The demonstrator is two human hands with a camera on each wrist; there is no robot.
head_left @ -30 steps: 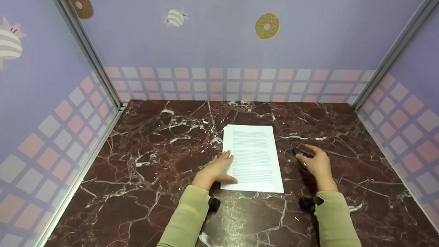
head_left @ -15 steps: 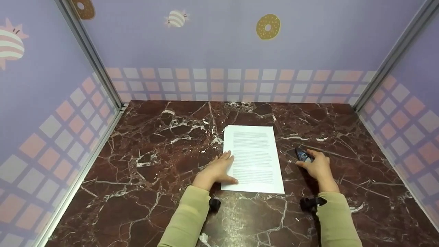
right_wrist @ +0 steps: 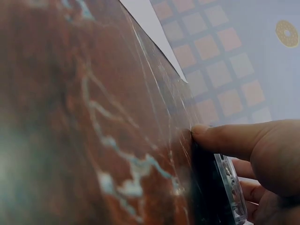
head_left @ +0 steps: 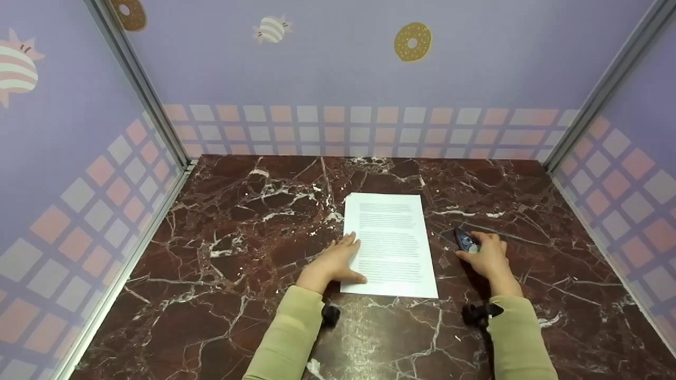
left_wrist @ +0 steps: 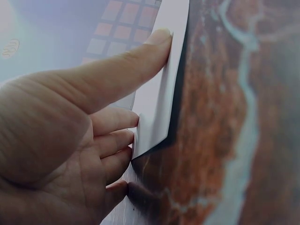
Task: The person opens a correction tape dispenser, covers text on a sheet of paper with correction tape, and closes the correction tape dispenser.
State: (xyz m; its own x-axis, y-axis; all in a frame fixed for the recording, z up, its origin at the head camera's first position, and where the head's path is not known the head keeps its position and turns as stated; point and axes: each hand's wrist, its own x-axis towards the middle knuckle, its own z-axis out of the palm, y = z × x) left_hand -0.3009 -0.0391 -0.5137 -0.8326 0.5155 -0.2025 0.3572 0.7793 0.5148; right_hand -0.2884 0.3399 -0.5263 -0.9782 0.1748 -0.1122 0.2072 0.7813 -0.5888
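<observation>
Resting left hand (head_left: 334, 262), head view: four fingers lie outstretched across the left edge of the paper (head_left: 391, 243), thumb set apart on the sheet near its front left corner.
Paper, head view: flat on the marbled desk (head_left: 222, 316), about midway between the left and right edges, printed lines facing up.
Small dark case (head_left: 463, 240), head view: between the paper and the desk's right edge, nearer the paper; exactly what it is cannot be told.
Right hand (head_left: 488, 256), head view: pinches the case, thumb on one side, fingers on the other.
Green sleeves (head_left: 285, 332), head view: on both forearms, a black mount (head_left: 330, 315) by each wrist.
Purple walls (head_left: 338, 68), head view: along the desk's back, left and right edges, with rows of pink and white squares.
Thumb, left wrist view: tip upon the paper; the other fingers reach its edge, slightly parted. A dark shadow borders the sheet.
Case, right wrist view: thumb tip against the dark part, close to the desk; fingers behind the clear side, partly hidden. One paper corner shows well apart.
</observation>
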